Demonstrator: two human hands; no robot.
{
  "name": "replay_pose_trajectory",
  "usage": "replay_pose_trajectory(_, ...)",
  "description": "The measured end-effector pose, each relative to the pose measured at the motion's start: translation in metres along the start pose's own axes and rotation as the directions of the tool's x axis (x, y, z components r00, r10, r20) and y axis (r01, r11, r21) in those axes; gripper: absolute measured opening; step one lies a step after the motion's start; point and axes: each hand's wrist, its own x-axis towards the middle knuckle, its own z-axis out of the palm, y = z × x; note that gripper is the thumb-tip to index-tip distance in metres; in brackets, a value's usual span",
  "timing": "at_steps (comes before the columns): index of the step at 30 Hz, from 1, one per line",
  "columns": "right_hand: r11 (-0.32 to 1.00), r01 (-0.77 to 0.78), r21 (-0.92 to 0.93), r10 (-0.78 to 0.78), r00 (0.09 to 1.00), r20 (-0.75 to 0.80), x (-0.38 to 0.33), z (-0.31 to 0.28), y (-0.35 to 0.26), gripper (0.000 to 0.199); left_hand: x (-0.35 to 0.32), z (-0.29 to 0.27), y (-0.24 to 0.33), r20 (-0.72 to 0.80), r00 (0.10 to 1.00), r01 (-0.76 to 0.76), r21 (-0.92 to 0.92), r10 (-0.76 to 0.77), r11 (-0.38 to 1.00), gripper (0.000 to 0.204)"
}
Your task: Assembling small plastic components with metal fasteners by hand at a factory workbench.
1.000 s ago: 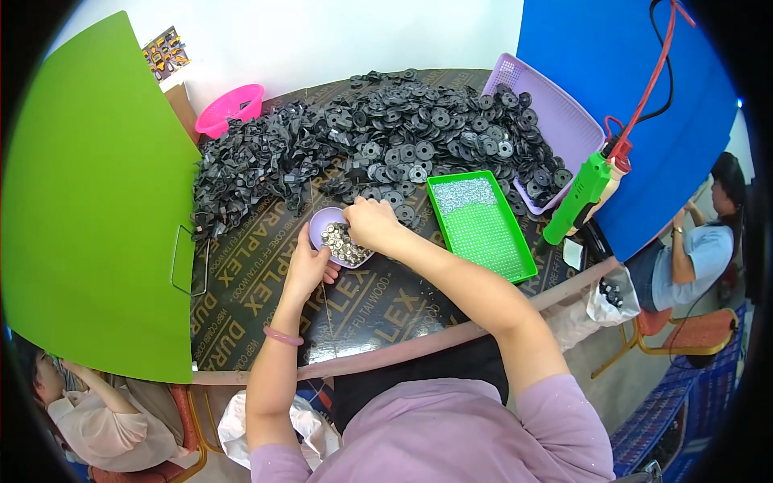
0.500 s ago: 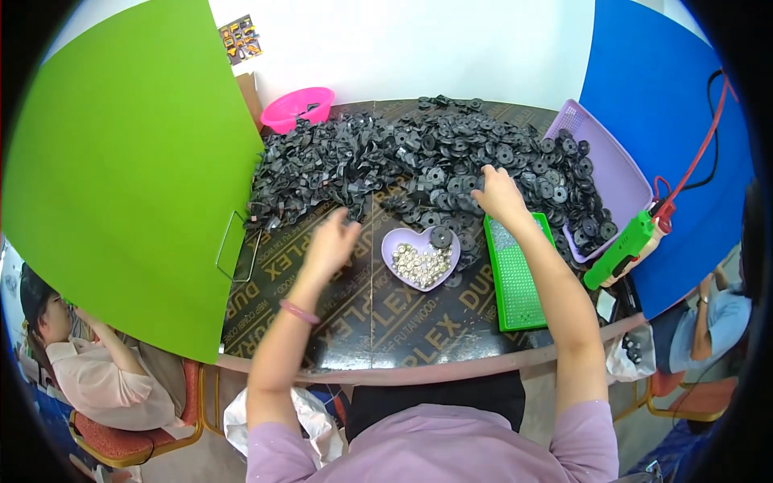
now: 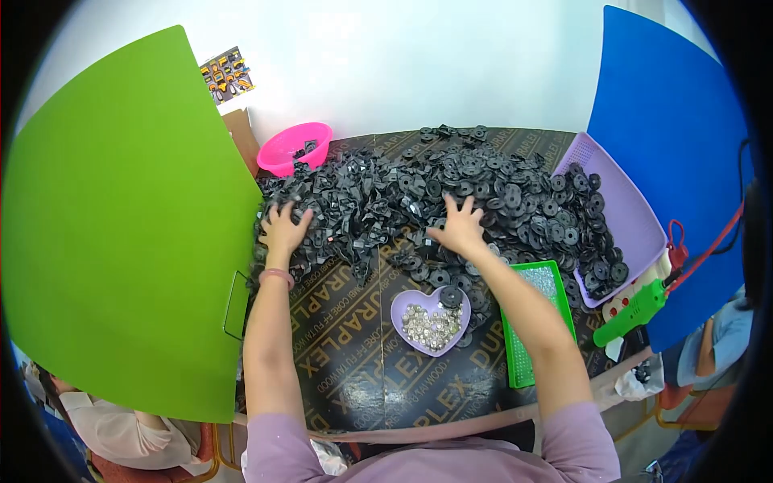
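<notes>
With fingers spread, my left hand [image 3: 283, 235] rests on the left part of a wide heap of black plastic parts [image 3: 354, 193]. My right hand [image 3: 461, 230], its fingers also apart, reaches onto the middle of the heap, where angular pieces meet round black discs [image 3: 515, 193]. Neither hand visibly holds a piece. Nearer to me, a lilac heart-shaped bowl [image 3: 396, 320] contains small shiny metal pieces [image 3: 431, 328], and one black disc [image 3: 451, 297] lies at its upper right. Beneath my right forearm is a green tray [image 3: 522, 374], partly covered by the arm.
A pink basket [image 3: 278, 161] stands at the back left, a purple basket [image 3: 624, 209] with discs at the right. A green electric screwdriver [image 3: 632, 315] lies beside it. Green [image 3: 129, 225] and blue [image 3: 660, 161] panels flank the table. Other people sit beyond both panels.
My left hand has moved forward and left onto the heap, its fingers spreading. My right hand has shifted left from the discs to the heap's middle. The view has tilted, so everything sits lower.
</notes>
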Motion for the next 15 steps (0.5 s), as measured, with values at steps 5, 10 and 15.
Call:
replay_pose_trajectory(5,0.991,0.073,0.11,-0.09,0.983,0.161,-0.001,0.024,-0.044,0.063,-0.029,0.004,0.012,0.034,0.984,-0.176,0.009,0.176,0.984,0.056)
replay_pose_trajectory(10,0.969,0.162,0.187,-0.2,0.958,0.205,-0.004,0.051,-0.064,0.041,-0.067,0.006,0.008,-0.048,0.916,-0.398,-0.007,0.397,0.917,0.056)
replay_pose_trajectory(15,0.942,0.305,0.141,-0.316,0.946,0.067,-0.013,0.015,-0.044,0.039,-0.106,-0.018,-0.001,-0.153,0.828,-0.545,0.01,0.539,0.839,0.072)
